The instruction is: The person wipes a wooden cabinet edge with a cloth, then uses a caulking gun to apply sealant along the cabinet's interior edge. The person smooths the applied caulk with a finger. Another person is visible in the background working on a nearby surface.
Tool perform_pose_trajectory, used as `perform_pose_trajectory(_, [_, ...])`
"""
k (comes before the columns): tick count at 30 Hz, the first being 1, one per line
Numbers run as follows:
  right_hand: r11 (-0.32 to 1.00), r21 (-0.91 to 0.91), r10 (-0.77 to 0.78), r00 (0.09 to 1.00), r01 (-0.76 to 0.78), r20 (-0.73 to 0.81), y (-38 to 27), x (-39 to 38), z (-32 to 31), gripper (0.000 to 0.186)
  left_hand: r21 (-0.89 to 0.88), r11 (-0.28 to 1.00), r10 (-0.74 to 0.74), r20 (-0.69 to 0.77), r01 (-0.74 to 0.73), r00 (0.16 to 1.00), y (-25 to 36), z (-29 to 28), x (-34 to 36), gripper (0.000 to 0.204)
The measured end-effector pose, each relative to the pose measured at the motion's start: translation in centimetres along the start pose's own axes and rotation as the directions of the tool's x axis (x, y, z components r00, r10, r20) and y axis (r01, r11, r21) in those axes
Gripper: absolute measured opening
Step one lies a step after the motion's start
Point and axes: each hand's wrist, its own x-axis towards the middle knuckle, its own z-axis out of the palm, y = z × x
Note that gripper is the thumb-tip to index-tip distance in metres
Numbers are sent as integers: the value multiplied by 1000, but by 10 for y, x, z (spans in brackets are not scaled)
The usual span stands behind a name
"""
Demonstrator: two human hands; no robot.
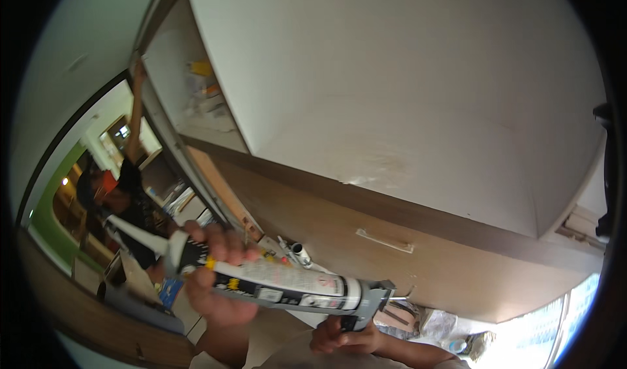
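Note:
A caulking gun (372, 302) loaded with a white and black sealant cartridge (281, 284) lies slantwise in front of me. Its pale nozzle (140, 234) points up to the left. Around the front end of the cartridge my left hand (225, 271) is closed, its fingers over the top and thumb on the near side. My right hand (346, 336) is wrapped round the gun's handle, below the rear of the cartridge; the trigger is mostly hidden. Behind the gun is a brown panel (307, 202) with a pale bar handle (385, 240).
A white open cabinet compartment (405, 127) spans the upper view, with a shiny patch (366, 170) near its front edge. Beside it, a smaller compartment (170, 68) holds several items. Another person (124, 199) stands at left, one arm raised. A bright window (542, 326) is lower right.

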Motion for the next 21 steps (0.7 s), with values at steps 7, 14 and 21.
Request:
perform_pose_trajectory(7, [998,29,62,990,-59,-127,-4,-18,-5,37,-60,995,-79,-64,75,995,-13,5,-9,47])
perform_pose_trajectory(14, [994,-58,70,958,-89,-277,-5,-31,-3,45,-43,995,-87,-16,86,996,-21,6,-14,45])
perform_pose_trajectory(21, [996,23,84,967,-81,-239,3,-35,-19,41,61,989,-123,-144,133,982,-22,7,-22,42])
